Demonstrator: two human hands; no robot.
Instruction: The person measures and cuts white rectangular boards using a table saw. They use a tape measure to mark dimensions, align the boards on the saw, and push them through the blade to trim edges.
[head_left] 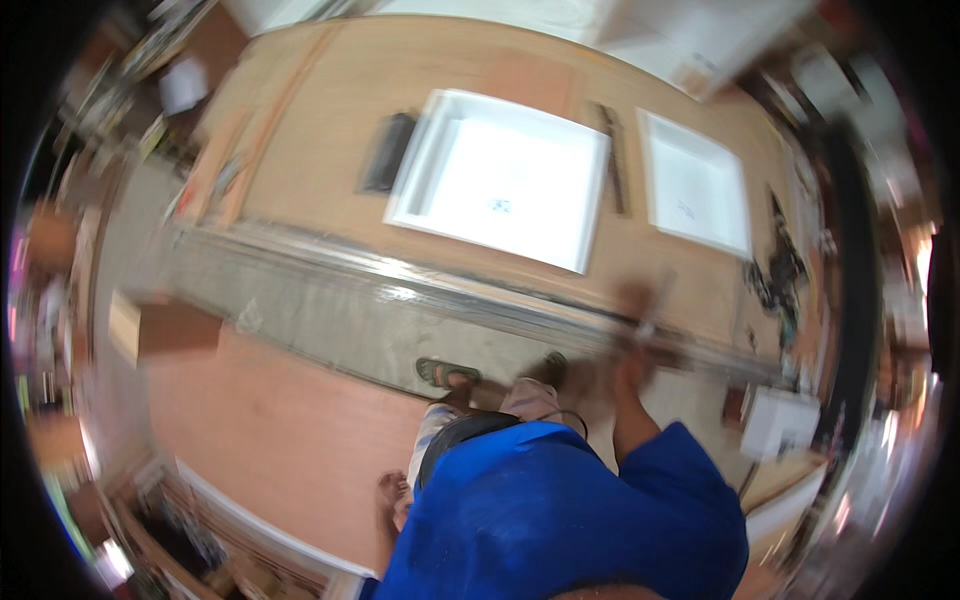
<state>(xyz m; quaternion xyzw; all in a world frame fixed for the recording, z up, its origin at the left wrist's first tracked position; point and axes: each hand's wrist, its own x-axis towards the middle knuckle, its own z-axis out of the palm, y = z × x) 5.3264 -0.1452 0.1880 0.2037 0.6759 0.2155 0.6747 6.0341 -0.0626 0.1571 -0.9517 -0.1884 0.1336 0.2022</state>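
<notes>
My right hand [632, 360] is smeared by motion below the bench's front edge, closed round a thin, pale object too blurred to name. Low at my left side, my left hand [393, 488] hangs with loosely bent fingers apart, holding nothing visible, near a pinkish board [270, 400]. On the wooden worktop [310, 120] lie a large white open box [510, 170] and a smaller white one [695, 185]. A dark oblong object [388, 150] sits left of the large box, and a long dark strip [610, 150] lies between the two boxes.
A metal edge [380, 270] runs along the worktop's front, above the grey floor. A wooden block [165, 330] stands at the left. Dark tangled tools [775, 270] lie at the worktop's right end. A white box-like object [780, 420] sits low on the right.
</notes>
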